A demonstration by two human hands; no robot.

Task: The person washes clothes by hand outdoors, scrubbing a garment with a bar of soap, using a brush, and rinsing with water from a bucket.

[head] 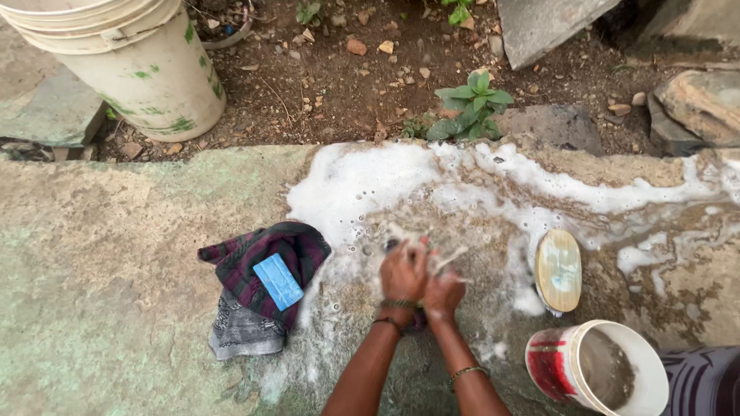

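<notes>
Both hands, left (402, 271) & right (444, 293), fingers closed on small soapy cloth (416, 254) right of blue soap bar (278, 281), w/ brush (558, 270) further right; best rub firmly, keep it in suds (362, 185).

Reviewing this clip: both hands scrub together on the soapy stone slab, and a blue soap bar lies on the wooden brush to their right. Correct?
Not quite. The head view shows the blue soap bar lying on the dark plaid cloth, left of the hands. The wooden brush on the right carries nothing.
</notes>
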